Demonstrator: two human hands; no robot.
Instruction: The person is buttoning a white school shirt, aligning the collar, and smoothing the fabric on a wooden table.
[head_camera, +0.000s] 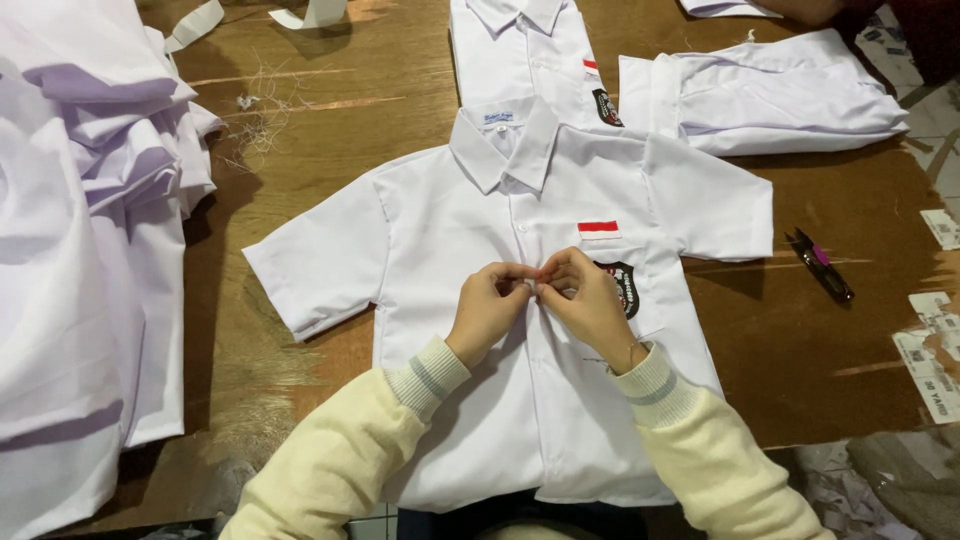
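Head view: left hand (487, 305) and right hand (585, 298) both pinch the button placket of a white short-sleeved cotton shirt (470, 230) spread flat on the brown wooden table (800, 340).

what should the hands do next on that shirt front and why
Probably finish closing the button pinched at mid-chest, then move down the placket. Both the left hand and right hand meet with fingers on the front strip of the white shirt, just below the collar buttons that look closed, while the lower front seems not yet fastened, though folds make that hard to confirm.
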